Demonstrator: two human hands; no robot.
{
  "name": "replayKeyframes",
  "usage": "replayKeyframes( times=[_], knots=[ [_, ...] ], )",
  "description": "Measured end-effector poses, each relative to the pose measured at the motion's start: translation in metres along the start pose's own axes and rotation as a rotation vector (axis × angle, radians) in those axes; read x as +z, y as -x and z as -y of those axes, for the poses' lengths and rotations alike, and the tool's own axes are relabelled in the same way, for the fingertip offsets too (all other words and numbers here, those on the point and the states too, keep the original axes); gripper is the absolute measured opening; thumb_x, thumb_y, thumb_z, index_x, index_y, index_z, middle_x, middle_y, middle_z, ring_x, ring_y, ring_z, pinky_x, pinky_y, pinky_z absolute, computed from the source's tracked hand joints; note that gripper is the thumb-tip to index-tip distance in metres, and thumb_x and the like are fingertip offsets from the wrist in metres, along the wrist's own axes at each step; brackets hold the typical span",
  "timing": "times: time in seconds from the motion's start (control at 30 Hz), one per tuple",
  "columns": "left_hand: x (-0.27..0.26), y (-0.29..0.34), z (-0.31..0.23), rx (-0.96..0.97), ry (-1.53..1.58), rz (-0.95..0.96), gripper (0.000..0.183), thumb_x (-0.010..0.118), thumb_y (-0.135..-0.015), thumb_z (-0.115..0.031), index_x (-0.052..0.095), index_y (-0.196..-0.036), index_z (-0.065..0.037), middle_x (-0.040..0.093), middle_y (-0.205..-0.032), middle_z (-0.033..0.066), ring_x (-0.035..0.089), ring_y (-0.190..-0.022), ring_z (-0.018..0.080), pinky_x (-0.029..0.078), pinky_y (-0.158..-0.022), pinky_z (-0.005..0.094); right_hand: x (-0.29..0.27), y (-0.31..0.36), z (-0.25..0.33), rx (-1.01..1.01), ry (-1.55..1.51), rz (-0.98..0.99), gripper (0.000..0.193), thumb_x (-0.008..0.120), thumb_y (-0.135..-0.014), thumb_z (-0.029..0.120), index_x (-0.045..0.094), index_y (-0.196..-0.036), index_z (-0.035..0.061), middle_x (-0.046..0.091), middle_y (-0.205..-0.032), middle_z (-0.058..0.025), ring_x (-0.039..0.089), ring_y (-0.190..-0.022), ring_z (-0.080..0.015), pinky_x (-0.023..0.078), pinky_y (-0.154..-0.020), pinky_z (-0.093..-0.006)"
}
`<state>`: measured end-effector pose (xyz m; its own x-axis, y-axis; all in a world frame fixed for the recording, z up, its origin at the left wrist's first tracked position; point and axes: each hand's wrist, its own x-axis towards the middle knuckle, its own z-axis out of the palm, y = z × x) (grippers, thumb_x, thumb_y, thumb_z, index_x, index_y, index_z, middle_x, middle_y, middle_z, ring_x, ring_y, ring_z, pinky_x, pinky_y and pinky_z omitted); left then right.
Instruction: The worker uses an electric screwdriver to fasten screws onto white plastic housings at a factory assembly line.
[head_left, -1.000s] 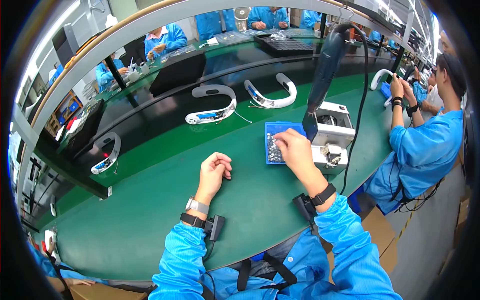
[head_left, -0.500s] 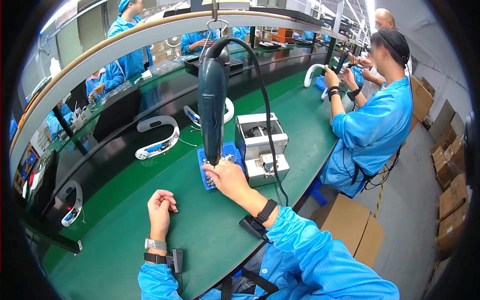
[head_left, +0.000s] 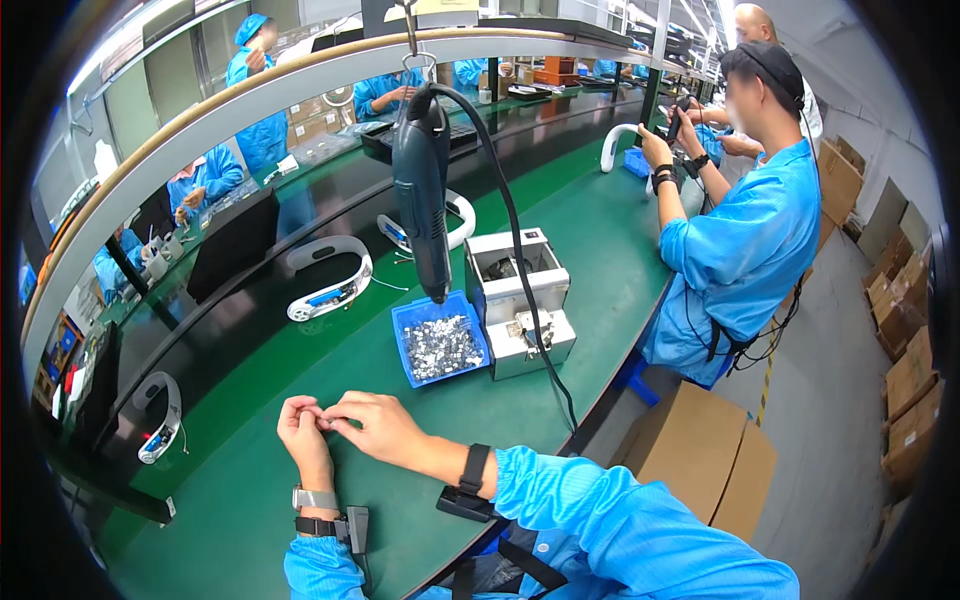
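Over the flat green tabletop (head_left: 240, 500), my bare left hand (head_left: 303, 432) and bare right hand (head_left: 383, 430) met, pinched narrow, contents unclear. Fingertip handling, I judged, next called for steadiness.

Just behind the bare left hand (head_left: 303, 432) sits a watch (head_left: 314, 498) with a pale grey band, then a black strap (head_left: 316, 526) bearing a boxy black module (head_left: 357, 528), then a bright blue sleeve (head_left: 322, 568). Behind the bare right hand (head_left: 378, 426) come a plain black wristband (head_left: 476, 468), a dark box (head_left: 465, 503) beneath it, and a creased blue sleeve with a gathered cuff (head_left: 508, 468).
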<state>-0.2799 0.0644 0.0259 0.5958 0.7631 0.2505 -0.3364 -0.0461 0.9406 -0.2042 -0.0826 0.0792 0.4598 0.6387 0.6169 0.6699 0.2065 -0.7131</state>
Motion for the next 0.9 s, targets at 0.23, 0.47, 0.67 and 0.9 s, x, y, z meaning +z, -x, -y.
replayKeyframes(
  times=[0.23, 0.47, 0.67, 0.9],
  knots=[
    [-0.005, -0.003, 0.000, 0.042, 0.042, -0.181, 0.017, 0.043, -0.087, 0.006, 0.058, -0.088, -0.001, 0.055, -0.071, 0.0012, 0.047, -0.054, 0.0065, 0.039, -0.049, 0.0199, 0.014, -0.006, -0.007, 0.044, -0.078, -0.004, 0.012, 0.065, -0.088, 0.016, 0.072, -0.091, 0.0072, 0.068, -0.089, -0.0101, 0.066, -0.078, -0.0306, 0.053, -0.069, -0.0396],
    [0.004, -0.002, -0.007, 0.012, 0.007, -0.144, 0.017, 0.043, -0.087, 0.006, 0.058, -0.088, -0.002, 0.055, -0.070, 0.0015, 0.046, -0.053, 0.0066, 0.037, -0.048, 0.0201, 0.003, -0.006, -0.009, 0.136, -0.110, 0.032, 0.011, 0.064, -0.088, 0.013, 0.072, -0.090, 0.0063, 0.070, -0.091, -0.0112, 0.067, -0.079, -0.0302, 0.053, -0.070, -0.0392],
    [-0.007, 0.002, -0.010, -0.001, -0.056, -0.125, 0.018, 0.044, -0.087, 0.006, 0.059, -0.089, -0.001, 0.056, -0.071, 0.0024, 0.048, -0.055, 0.0078, 0.039, -0.050, 0.0208, 0.015, -0.009, -0.014, 0.108, -0.138, -0.020, 0.011, 0.066, -0.086, 0.010, 0.073, -0.094, 0.0069, 0.069, -0.084, -0.0118, 0.066, -0.070, -0.0273, 0.053, -0.063, -0.0359],
    [0.007, 0.002, -0.010, -0.110, -0.063, -0.015, 0.022, 0.044, -0.088, 0.006, 0.063, -0.094, -0.001, 0.061, -0.080, 0.0031, 0.057, -0.068, 0.0091, 0.051, -0.060, 0.0226, 0.012, -0.010, -0.028, 0.355, -0.270, 0.088, 0.011, 0.063, -0.091, 0.007, 0.070, -0.098, 0.0009, 0.074, -0.092, -0.0110, 0.072, -0.084, -0.0159, 0.058, -0.072, -0.0289]
  ],
)
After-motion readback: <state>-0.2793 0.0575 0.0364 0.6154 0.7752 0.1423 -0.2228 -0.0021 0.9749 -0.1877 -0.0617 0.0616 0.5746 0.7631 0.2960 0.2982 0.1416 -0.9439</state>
